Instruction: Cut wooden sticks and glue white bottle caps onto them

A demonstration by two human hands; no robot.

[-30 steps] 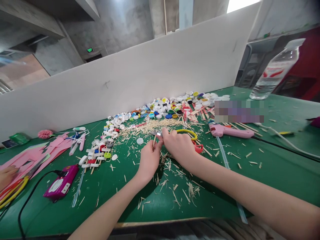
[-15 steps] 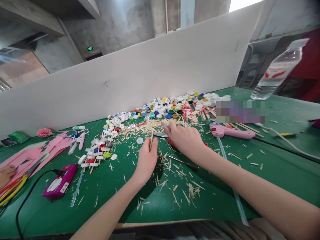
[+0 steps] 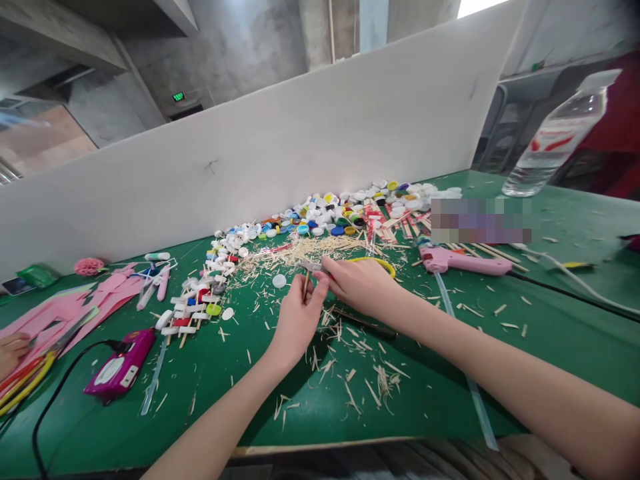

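Note:
My left hand [image 3: 299,317] is closed around a short thin wooden stick [image 3: 306,285], which points upward. My right hand [image 3: 357,283] grips scissors; their metal blades [image 3: 311,266] lie against the stick's upper part, and a yellow handle loop [image 3: 383,262] shows behind the hand. My right thumb and left fingertips nearly meet, hiding part of the blades. Beneath my right forearm lies a slim dark tool [image 3: 367,325], its kind unclear. Pale wood shavings [image 3: 320,250] are heaped behind my hands and scattered around them. A white bottle cap [image 3: 279,281] lies just left.
Bottle caps [image 3: 320,217] are piled along the white partition [image 3: 280,140]. Caps joined with sticks [image 3: 193,310] sit left. A pink glue gun [image 3: 465,261] with its cord, and a water bottle [image 3: 555,140], are right. At left are a purple power box [image 3: 120,367] and another person's hand [image 3: 13,350].
My right hand has moved slightly left and down to my left hand. The scissor blades have come onto the stick, and the yellow handle loop has come into view.

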